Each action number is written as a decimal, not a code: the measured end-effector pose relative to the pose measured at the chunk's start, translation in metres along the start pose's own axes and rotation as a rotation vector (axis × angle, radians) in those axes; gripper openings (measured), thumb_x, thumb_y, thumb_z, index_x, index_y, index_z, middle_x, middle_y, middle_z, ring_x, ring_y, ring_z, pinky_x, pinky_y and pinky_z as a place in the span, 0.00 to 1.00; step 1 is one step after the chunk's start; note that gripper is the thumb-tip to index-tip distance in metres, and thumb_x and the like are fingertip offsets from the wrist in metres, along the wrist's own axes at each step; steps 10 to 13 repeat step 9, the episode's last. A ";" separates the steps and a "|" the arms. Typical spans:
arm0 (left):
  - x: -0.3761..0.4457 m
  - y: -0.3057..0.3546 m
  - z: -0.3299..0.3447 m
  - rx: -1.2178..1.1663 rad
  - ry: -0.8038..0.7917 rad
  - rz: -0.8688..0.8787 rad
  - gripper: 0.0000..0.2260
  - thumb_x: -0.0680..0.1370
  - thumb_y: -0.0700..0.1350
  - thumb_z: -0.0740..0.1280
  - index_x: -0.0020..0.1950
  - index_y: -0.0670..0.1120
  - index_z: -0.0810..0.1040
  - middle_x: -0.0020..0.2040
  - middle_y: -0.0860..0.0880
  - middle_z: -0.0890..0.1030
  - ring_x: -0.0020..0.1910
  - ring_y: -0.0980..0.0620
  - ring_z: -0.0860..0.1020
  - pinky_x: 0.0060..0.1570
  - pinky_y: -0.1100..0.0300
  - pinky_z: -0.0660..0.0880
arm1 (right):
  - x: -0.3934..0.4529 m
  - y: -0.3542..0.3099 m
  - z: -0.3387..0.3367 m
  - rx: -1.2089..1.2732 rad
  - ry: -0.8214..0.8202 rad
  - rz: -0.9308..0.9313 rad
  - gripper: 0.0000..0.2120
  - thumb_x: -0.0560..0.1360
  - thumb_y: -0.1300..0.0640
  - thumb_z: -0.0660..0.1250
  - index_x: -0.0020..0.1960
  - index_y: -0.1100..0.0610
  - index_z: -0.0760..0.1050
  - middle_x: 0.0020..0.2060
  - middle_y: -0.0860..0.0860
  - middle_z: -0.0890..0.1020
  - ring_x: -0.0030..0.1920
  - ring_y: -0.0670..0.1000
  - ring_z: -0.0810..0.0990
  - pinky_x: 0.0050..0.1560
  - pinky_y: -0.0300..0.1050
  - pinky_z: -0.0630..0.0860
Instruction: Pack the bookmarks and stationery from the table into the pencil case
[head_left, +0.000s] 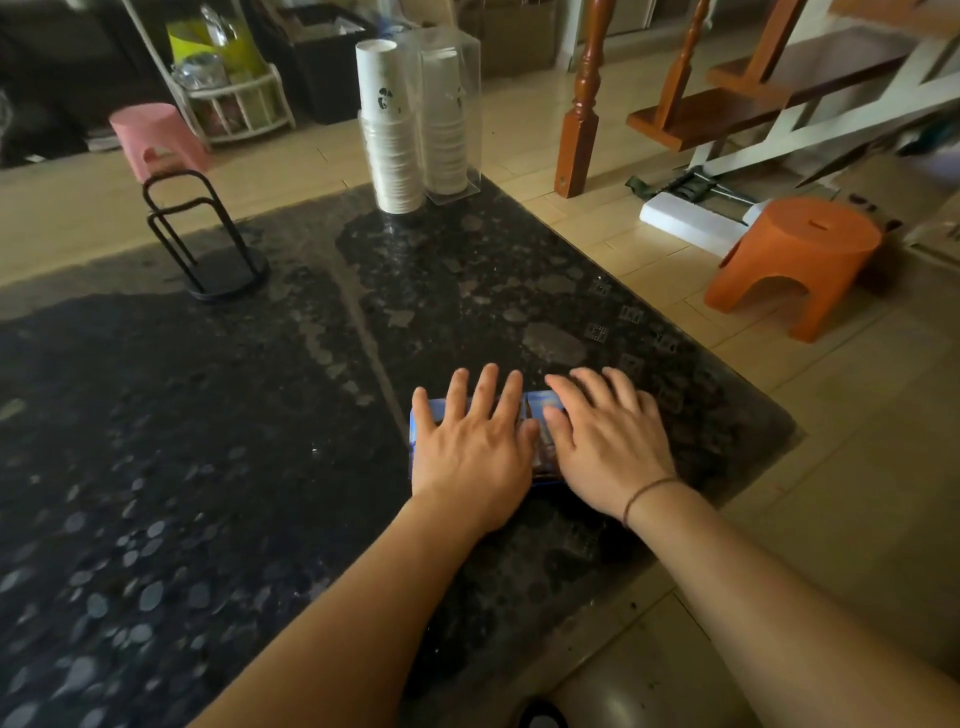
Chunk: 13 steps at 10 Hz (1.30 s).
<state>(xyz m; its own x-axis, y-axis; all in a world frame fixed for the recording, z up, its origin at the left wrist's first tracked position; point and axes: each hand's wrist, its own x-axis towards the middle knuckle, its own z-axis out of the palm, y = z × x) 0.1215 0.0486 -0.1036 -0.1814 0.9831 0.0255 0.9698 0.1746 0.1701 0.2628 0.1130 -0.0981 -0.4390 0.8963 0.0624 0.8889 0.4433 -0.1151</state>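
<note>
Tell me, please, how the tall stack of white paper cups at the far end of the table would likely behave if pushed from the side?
The tall stack of white paper cups would probably tip rather than slide: it is high and narrow and stands on a small base. Being nested paper, it likely weighs little, so a light push may suffice. The dark polished stone table looks smooth, so a low push might slide it instead.

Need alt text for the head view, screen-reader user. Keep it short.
Both hands, left and right, lie flat with straight fingers on a blue pencil case near the front right of a dark stone table. At the table's far edge stand stacked paper cups and a black wire holder; an orange stool sits on the floor to the right.
</note>
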 end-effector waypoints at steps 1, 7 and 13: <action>0.001 0.005 0.001 0.009 0.005 -0.026 0.27 0.79 0.59 0.40 0.77 0.54 0.49 0.79 0.50 0.55 0.77 0.45 0.50 0.70 0.37 0.41 | 0.005 -0.003 0.001 -0.008 -0.039 0.005 0.27 0.77 0.40 0.41 0.74 0.43 0.59 0.73 0.49 0.64 0.73 0.56 0.58 0.69 0.60 0.59; -0.065 -0.055 0.001 -0.284 0.380 -0.202 0.13 0.75 0.51 0.69 0.60 0.58 0.78 0.55 0.53 0.80 0.49 0.48 0.76 0.50 0.53 0.65 | -0.057 0.032 0.000 0.367 0.326 0.156 0.12 0.68 0.51 0.75 0.51 0.49 0.82 0.49 0.48 0.84 0.59 0.55 0.77 0.64 0.67 0.64; -0.079 -0.055 -0.026 -0.374 0.175 -0.200 0.25 0.77 0.50 0.67 0.72 0.61 0.66 0.65 0.53 0.77 0.58 0.50 0.75 0.57 0.53 0.69 | -0.069 0.030 -0.029 0.380 0.102 0.158 0.25 0.74 0.49 0.69 0.69 0.45 0.69 0.67 0.48 0.75 0.72 0.56 0.64 0.71 0.64 0.58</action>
